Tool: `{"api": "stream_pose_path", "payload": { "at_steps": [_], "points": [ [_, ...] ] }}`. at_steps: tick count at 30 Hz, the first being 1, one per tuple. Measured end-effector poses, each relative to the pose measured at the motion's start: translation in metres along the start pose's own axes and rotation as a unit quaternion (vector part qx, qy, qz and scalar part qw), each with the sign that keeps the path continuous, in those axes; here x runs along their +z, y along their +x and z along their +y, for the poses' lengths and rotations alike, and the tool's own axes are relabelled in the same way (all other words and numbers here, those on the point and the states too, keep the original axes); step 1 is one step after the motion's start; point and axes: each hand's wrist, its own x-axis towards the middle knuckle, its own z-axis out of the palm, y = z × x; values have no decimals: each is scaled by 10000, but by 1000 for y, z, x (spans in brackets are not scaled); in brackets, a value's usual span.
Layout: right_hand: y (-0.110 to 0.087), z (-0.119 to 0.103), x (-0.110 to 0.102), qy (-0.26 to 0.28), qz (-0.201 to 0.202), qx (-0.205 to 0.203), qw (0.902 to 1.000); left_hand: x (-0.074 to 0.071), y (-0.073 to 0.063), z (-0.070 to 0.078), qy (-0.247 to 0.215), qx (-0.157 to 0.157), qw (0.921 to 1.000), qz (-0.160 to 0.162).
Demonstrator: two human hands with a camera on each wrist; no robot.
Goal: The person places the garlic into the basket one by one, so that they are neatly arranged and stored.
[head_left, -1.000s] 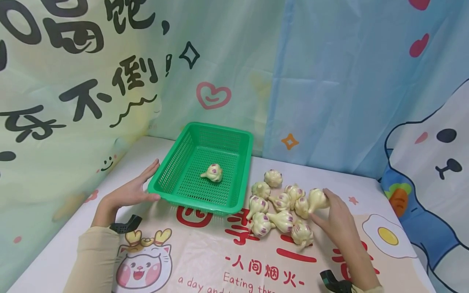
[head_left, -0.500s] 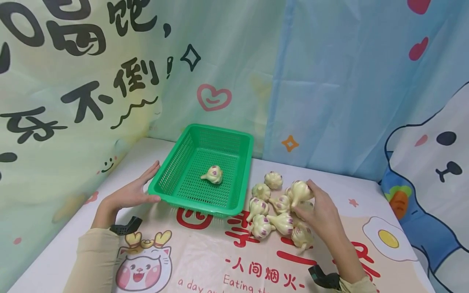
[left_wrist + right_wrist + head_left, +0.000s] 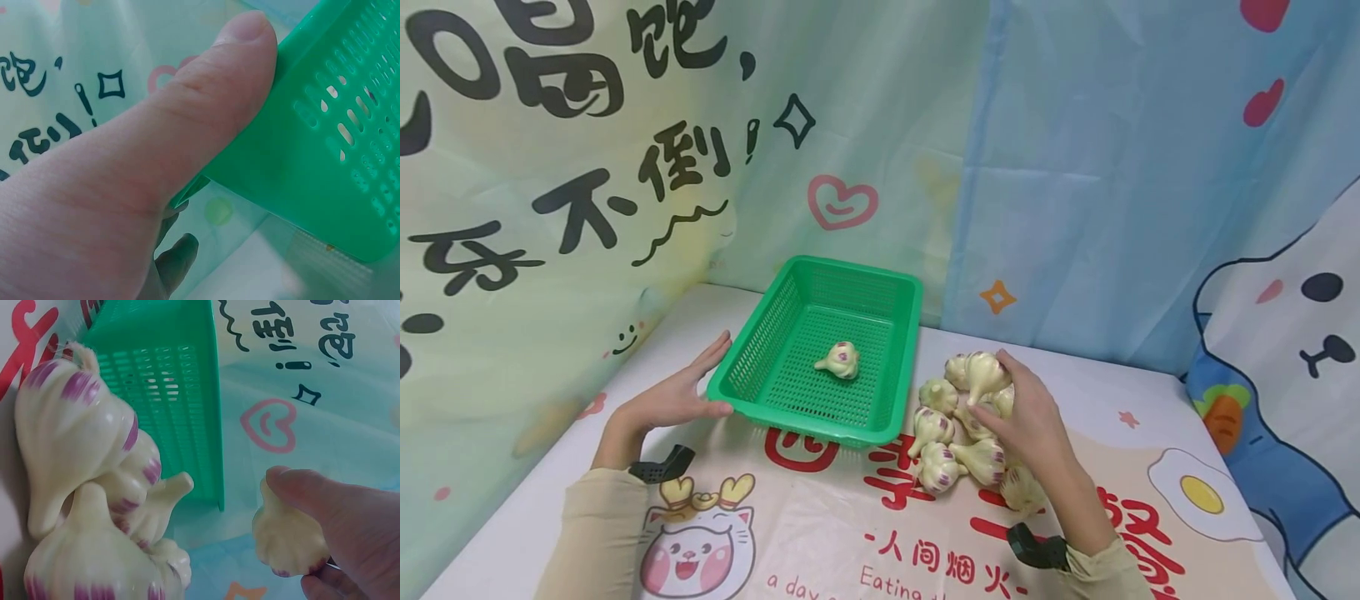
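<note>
A person's right hand (image 3: 1033,425) pinches a garlic bulb (image 3: 988,372) over a pile (image 3: 981,461) of others beside a green basket (image 3: 805,426), whose corner the left hand (image 3: 666,400) touches with fingers extended. Red lettering on the tabletop (image 3: 820,517) reads "人间烟火", "Eating" and "a day"; black characters on the backdrop (image 3: 895,92) include "不倒!". The pinched bulb is glossy cream, its stem pointing down, with purple at its base. Another bulb (image 3: 842,360) lies in the basket.
</note>
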Motion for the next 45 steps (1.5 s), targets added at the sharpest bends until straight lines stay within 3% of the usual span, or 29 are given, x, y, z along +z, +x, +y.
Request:
{"api": "stream_pose_path", "payload": {
  "at_steps": [6, 18, 34, 45],
  "points": [
    [4, -2, 5, 87, 252, -322, 9991, 2, 1, 1, 28, 100, 9999, -34],
    [16, -13, 12, 430, 338, -623, 9966, 3, 2, -1, -5, 41, 10000, -47],
    [35, -35, 28, 580, -89, -864, 9945, 1, 1, -3, 34, 61, 10000, 0],
    [43, -57, 38, 255, -314, -1114, 9930, 1, 1, -3, -6, 122, 9999, -31]
  ]
}}
